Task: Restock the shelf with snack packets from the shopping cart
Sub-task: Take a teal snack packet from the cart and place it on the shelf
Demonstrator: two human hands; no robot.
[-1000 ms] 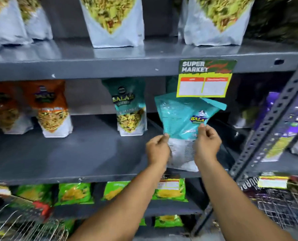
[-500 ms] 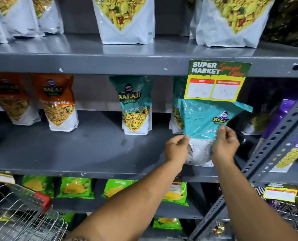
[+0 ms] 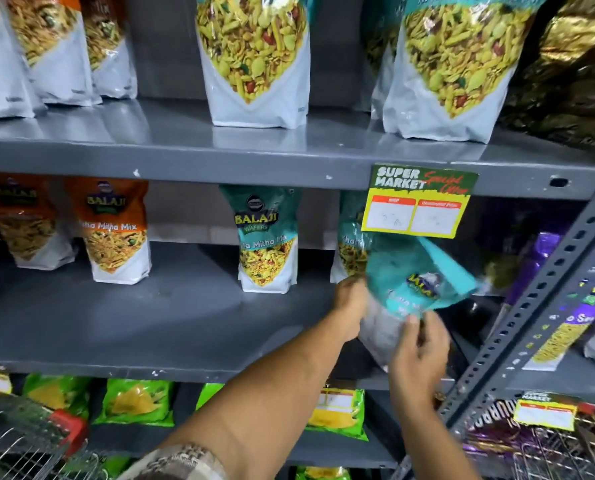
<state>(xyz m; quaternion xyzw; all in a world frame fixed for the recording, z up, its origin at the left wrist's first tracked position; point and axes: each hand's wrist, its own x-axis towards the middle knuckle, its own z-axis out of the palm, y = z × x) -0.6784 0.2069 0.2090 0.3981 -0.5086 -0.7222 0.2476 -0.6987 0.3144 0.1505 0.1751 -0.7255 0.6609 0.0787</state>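
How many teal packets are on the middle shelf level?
3: one standing mid-shelf, one partly hidden behind the offer tag, one tilted and blurred between both hands. More may be hidden behind.

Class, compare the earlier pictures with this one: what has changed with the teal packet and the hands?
The teal packet has gone deeper onto the middle shelf and tilted right. The left hand still holds its edge; the right hand has slipped down, fingers loosening. The packets standing on the shelf stayed put.
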